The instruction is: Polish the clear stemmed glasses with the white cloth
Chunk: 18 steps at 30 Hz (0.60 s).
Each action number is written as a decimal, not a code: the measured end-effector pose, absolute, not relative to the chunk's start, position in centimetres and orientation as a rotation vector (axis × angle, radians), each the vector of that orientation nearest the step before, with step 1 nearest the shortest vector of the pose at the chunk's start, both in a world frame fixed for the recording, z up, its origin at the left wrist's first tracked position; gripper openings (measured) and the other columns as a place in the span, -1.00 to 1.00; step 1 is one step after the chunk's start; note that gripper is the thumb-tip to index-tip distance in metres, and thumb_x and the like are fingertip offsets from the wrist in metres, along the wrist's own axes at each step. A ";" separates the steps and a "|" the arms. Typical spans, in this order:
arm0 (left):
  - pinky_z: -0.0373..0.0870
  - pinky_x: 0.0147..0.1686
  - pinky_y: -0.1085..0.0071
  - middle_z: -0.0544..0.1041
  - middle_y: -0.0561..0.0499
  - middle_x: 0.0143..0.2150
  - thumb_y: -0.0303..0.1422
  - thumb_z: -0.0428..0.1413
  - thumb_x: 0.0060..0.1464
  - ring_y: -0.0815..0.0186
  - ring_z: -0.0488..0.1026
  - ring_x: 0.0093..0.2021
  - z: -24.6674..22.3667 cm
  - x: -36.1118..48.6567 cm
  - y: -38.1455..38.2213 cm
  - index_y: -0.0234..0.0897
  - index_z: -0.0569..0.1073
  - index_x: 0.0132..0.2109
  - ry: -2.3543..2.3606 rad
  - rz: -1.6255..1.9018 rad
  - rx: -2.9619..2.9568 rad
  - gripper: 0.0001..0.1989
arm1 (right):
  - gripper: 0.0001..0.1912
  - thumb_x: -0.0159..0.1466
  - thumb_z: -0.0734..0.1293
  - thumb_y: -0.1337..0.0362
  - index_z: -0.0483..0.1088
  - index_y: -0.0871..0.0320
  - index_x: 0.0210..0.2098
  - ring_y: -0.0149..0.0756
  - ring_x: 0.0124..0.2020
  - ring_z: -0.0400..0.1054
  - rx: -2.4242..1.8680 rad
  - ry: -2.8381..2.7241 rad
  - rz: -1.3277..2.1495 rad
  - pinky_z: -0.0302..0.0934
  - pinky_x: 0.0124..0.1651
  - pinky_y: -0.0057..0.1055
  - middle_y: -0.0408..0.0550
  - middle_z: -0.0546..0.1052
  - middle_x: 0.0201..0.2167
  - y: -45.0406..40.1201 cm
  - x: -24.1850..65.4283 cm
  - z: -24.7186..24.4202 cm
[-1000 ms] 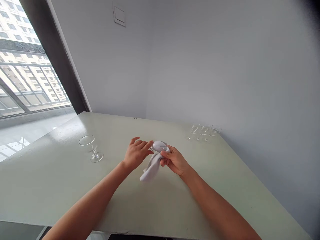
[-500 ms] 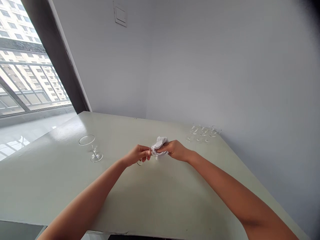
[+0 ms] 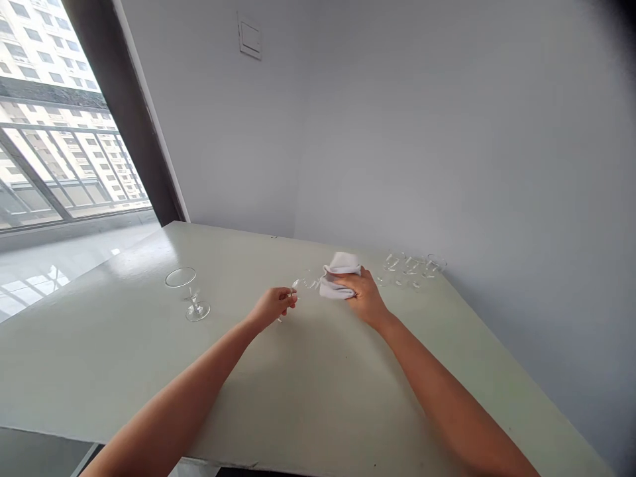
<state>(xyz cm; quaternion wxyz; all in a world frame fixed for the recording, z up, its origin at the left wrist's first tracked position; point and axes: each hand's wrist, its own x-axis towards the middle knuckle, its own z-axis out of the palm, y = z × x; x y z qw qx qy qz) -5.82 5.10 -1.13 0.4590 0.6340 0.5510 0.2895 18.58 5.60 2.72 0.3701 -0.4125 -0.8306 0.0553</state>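
Note:
My left hand [image 3: 275, 308] pinches the stem of a clear stemmed glass [image 3: 307, 283], tilted so its bowl points right. The foot of that glass is mostly behind my fingers. My right hand [image 3: 362, 295] is closed on a folded white cloth [image 3: 340, 275], held at the rim end of the bowl; whether cloth and glass touch, I cannot tell. Off to the left, another stemmed glass [image 3: 197, 310] with a wide rim stands upright on the pale table [image 3: 298, 391].
Three clear stemmed glasses [image 3: 412, 266] stand in a row at the table's back right, close to the grey wall [image 3: 447, 132]. A window [image 3: 64, 159] with a dark frame is at the left. A switch [image 3: 250, 38] sits on the wall.
My right hand has drawn the cloth right and slightly up, away from my left hand, uncovering the glass bowl. My left hand keeps its hold on the stem. The view has shifted slightly.

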 end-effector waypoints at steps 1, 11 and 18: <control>0.16 -0.57 0.51 0.43 0.04 -0.41 -0.16 -0.01 0.01 0.45 0.28 -0.54 -1.2 -5.6 5.0 -0.25 0.42 -0.19 1.406 0.707 1.650 -0.69 | -0.62 0.09 0.22 0.45 0.44 0.00 -0.15 -0.10 0.04 0.20 -1.023 -2.230 0.068 -0.01 0.10 -0.08 -0.14 0.49 -0.10 5.0 17.9 2.8; 0.13 -0.46 0.42 0.45 -0.01 -0.47 -0.31 -0.15 0.17 0.35 0.34 -0.49 -1.8 -4.1 2.9 -0.28 0.42 -0.23 1.454 0.856 2.754 -0.73 | -0.63 0.17 0.22 -0.03 0.44 0.14 -0.34 -0.17 -0.30 0.31 -1.128 -2.279 0.472 0.18 -0.25 -0.26 -0.01 0.49 -0.36 5.4 13.2 3.8; 0.20 -0.40 0.43 0.48 -0.02 -0.40 -0.27 -0.14 0.19 0.35 0.39 -0.44 -2.1 -3.9 3.0 -0.27 0.31 0.02 1.493 1.074 2.661 -0.67 | -0.51 0.07 0.25 -0.15 0.37 0.21 -0.43 -0.26 -0.44 0.37 -0.927 -1.244 1.735 0.24 -0.38 -0.37 -0.06 0.46 -0.52 8.1 13.9 3.1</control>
